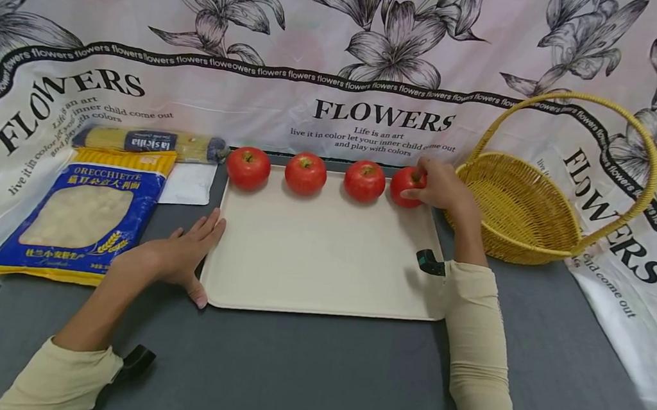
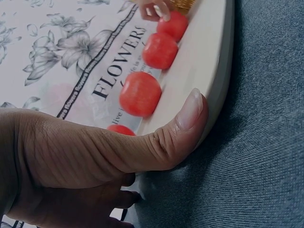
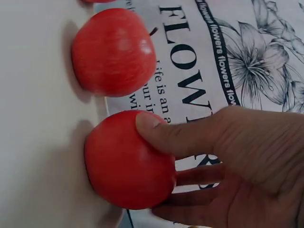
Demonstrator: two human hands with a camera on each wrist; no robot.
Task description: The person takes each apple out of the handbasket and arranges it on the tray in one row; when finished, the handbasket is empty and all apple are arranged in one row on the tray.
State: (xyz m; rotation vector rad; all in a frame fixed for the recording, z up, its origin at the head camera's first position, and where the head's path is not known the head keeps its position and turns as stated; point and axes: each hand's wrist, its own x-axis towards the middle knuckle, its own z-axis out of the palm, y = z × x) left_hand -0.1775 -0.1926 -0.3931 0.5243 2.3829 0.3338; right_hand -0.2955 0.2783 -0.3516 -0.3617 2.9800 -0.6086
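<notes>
Several red apples stand in a row along the far edge of a cream tray point(image 1: 325, 250). My right hand point(image 1: 450, 190) grips the rightmost apple point(image 1: 403, 185), which sits at the tray's far right corner. In the right wrist view the thumb presses on this apple point(image 3: 123, 166) while the other fingers curl behind it, and a second apple point(image 3: 114, 52) with a dark stem is beside it. Against the tray's left edge rests my left hand point(image 1: 176, 254), fingers stretched out. Its thumb point(image 2: 190, 114) lies at the tray's near left corner in the left wrist view.
To the right stands a yellow woven basket point(image 1: 519, 207) with a tall handle. A blue and yellow orecchiette bag point(image 1: 81, 211) lies at the left, with a long pasta packet point(image 1: 154, 143) behind it. Flower-printed cloth point(image 1: 244, 95) rises behind the grey table point(image 1: 304, 370).
</notes>
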